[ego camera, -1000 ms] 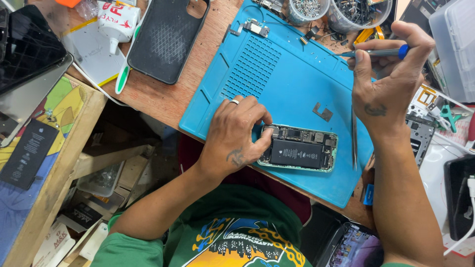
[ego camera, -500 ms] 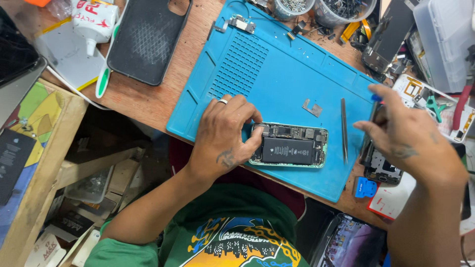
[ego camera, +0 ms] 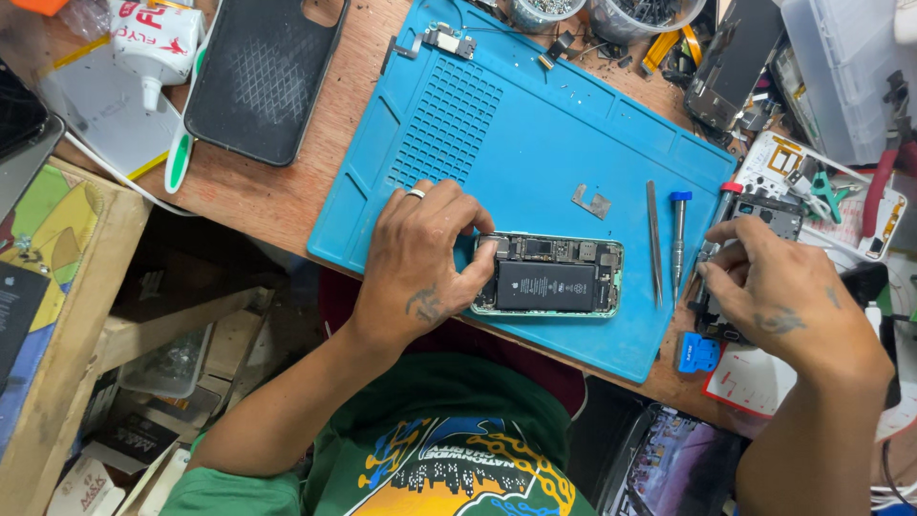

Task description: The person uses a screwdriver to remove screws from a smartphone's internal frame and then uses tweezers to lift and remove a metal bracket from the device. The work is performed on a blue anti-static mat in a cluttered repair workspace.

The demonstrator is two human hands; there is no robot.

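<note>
Left hand: I had my left hand [ego camera: 420, 258] curled over the left end of the opened phone [ego camera: 551, 277], fingers closed against its edge and pinning it to the mat; a ring showed on one finger.
Phone: it lay flat on the near part of the blue work mat [ego camera: 535, 115], back off, black battery and boards exposed, long side running left to right.
Right hand: my right hand [ego camera: 778, 291] sat off the mat's right edge, fingertips pinched on a small dark part [ego camera: 712, 263] there; I could not tell exactly what that part was.
Tools: the tweezers [ego camera: 653, 239] and the blue-capped screwdriver [ego camera: 677, 239] lay side by side on the mat, just right of the phone, between it and my right hand, touched by neither hand.
Loose piece: a small grey metal plate [ego camera: 592, 202] rested on the mat just beyond the phone.
Far left: a black phone case [ego camera: 263, 76] lay on the wooden table [ego camera: 287, 196], with a white glue bottle [ego camera: 153, 43] left of it.
</note>
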